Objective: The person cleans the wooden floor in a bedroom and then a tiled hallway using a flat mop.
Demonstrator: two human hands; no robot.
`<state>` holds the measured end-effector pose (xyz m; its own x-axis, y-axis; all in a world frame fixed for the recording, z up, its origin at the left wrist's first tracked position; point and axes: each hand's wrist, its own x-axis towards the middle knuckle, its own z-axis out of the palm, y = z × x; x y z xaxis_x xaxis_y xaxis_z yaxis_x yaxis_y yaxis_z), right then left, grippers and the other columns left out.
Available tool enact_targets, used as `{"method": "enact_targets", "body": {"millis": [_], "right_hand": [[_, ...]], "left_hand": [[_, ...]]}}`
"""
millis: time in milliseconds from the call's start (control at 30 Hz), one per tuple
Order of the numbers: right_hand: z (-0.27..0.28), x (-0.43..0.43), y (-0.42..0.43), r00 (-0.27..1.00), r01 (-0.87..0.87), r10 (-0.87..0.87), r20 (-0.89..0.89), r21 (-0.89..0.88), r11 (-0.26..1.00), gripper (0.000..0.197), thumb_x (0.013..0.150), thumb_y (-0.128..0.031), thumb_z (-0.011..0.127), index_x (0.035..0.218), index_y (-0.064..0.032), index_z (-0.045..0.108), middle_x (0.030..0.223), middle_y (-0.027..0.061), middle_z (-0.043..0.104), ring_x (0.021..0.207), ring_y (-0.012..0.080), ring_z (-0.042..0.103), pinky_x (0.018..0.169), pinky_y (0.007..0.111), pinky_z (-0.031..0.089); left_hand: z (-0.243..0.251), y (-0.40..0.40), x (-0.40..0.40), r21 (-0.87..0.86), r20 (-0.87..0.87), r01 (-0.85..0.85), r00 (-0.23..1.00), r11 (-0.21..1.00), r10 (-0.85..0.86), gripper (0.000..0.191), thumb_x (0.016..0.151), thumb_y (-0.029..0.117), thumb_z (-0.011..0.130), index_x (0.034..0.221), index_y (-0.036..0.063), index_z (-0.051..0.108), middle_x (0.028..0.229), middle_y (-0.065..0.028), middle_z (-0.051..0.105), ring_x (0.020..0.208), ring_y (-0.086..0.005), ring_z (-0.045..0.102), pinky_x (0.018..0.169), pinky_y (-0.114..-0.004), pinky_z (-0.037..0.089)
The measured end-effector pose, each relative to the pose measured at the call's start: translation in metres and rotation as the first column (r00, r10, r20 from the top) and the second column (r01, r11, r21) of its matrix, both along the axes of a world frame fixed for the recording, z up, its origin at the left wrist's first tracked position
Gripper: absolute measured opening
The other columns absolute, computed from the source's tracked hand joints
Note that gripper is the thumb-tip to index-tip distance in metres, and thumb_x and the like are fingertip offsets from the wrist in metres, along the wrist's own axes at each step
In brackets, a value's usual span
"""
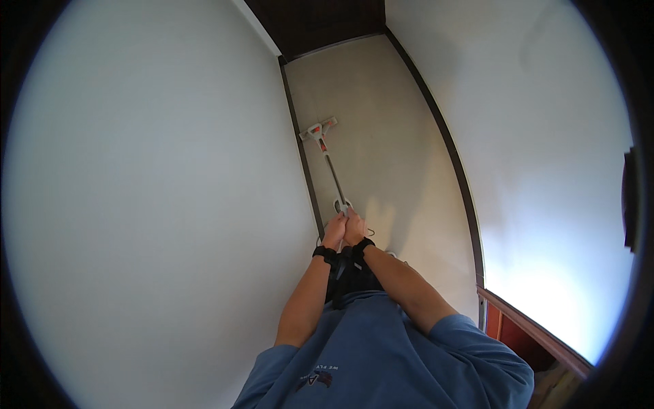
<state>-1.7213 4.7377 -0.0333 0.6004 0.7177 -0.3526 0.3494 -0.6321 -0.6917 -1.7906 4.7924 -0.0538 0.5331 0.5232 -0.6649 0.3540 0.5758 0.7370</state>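
A flat-headed floor mop (334,176) with a slim metal pole reaches away from me across the beige floor. Its wide white head (318,129) with orange parts lies at an angle on the floor, one end against the dark skirting board on the left. My left hand (334,230) and my right hand (354,228) are side by side, closed around the mop's white handle. Both wrists wear black bands. The lower part of the handle is hidden behind the hands.
Pale walls rise on both sides, edged by dark skirting boards (452,148). A dark door or panel (327,23) closes the far end. A thin cord (371,232) shows beside my right hand. At lower right is a reddish wooden frame (536,330).
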Motion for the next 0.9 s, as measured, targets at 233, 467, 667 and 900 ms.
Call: {"method": "enact_targets", "body": {"millis": [233,467,667,900], "right_hand": [[-0.060,0.015,0.026,0.998,0.013,-0.011,-0.068,0.039,0.999,0.052,0.072,-0.015,0.061,0.120,-0.0011,0.046,0.094,0.0242,0.059,0.087,0.0382,0.058,0.073,0.042,0.047],[-0.024,0.010,0.031,0.998,-0.037,0.038,-0.048,0.028,0.999,0.036,0.082,-0.015,0.047,0.118,-0.0048,0.048,0.091,0.0232,0.060,0.088,0.0369,0.057,0.074,0.044,0.046],[0.027,0.031,0.060,0.978,-0.095,0.090,-0.189,-0.015,0.995,0.041,0.078,-0.017,0.057,0.115,-0.0028,0.049,0.089,0.0233,0.060,0.087,0.0371,0.058,0.071,0.044,0.048],[0.176,0.095,0.059,0.966,-0.061,0.033,-0.256,-0.102,0.993,0.041,0.076,-0.019,0.059,0.113,-0.0047,0.050,0.093,0.0195,0.061,0.084,0.0352,0.060,0.072,0.041,0.049]], "left_hand": [[-0.055,0.017,0.016,0.051,-0.040,-0.142,0.989,0.989,0.144,0.050,0.089,0.026,0.042,0.126,-0.0068,0.037,0.122,-0.0207,0.046,0.110,-0.0272,0.046,0.089,-0.032,0.038],[-0.009,0.030,0.012,-0.003,-0.012,0.027,1.000,1.000,-0.027,0.053,0.089,0.031,0.044,0.127,-0.0047,0.036,0.122,-0.0189,0.046,0.106,-0.0255,0.050,0.085,-0.032,0.041],[0.028,0.050,0.024,-0.056,-0.026,-0.090,0.996,0.994,0.088,0.059,0.088,0.040,0.045,0.129,-0.0023,0.035,0.122,-0.0155,0.048,0.101,-0.0240,0.052,0.083,-0.035,0.044],[0.232,0.026,0.076,-0.125,-0.039,-0.111,0.994,0.986,0.107,0.058,0.088,0.050,0.040,0.123,0.0040,0.045,0.114,-0.0099,0.050,0.100,-0.0191,0.048,0.080,-0.033,0.042]]}}
